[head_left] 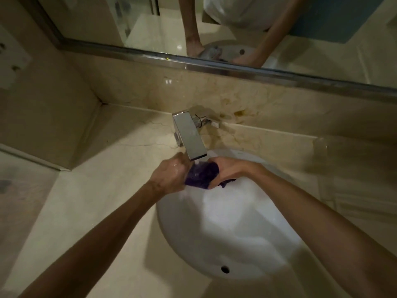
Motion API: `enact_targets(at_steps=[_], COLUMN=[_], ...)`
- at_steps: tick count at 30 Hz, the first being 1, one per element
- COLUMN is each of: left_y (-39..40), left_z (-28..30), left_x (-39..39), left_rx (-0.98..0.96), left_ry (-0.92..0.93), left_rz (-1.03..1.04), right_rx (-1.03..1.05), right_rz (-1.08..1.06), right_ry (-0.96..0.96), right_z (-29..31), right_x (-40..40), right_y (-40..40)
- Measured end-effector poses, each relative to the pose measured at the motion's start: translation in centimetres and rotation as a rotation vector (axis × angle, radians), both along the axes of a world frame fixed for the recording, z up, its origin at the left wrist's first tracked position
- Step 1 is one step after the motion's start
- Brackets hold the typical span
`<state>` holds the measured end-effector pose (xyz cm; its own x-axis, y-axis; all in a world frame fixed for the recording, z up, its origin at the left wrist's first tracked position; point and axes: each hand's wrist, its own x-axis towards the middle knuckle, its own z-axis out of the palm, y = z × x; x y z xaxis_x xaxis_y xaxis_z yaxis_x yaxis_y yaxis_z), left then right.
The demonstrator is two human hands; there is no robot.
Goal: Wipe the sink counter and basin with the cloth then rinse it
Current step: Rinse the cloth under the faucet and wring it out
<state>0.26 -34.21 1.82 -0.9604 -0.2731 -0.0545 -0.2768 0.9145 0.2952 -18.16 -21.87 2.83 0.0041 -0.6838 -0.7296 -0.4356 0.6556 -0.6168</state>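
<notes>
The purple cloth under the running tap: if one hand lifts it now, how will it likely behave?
The purple cloth is bunched between the left hand and right hand, so it is probably floppy and would sag. Water from the faucet runs onto it, so it is likely heavy for its size and would drip.

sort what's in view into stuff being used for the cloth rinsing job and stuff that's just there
In use: purple cloth, held by the left hand and right hand under the tap; white basin; marble counter.

Just there: mirror; wall sockets.
</notes>
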Motion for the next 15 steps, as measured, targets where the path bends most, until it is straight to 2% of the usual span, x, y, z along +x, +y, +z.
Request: enact_targets(at_steps=[2,4,9,12,15], left_y=[-0.7,-1.6,-1.9,-1.4,-2.1], left_z=[0.3,0.2,-0.1,0.2,-0.3], left_x=[0.2,0.5,0.7,0.1,-0.5], left_rx=[-0.050,-0.051,-0.078,-0.119,-0.176], left_ry=[0.071,0.055,0.094,0.152,0.248], left_rz=[-0.038,-0.056,-0.070,-0.119,-0.257], right_rx=[0.026,0.056,0.134,0.096,0.001], right_rz=[-0.015,-0.074,-0.682,-0.812,-0.924], right_ry=[-0.139,-0.280,-0.623,-0.827,-1.058], right_z=[0.4,0.4,-2.5,-4.0,-5.4], right_x=[0.1,0.0,-0.5,2.0,4.4], right_y=[-0.4,-0.4,1.3,1.8,2.5])
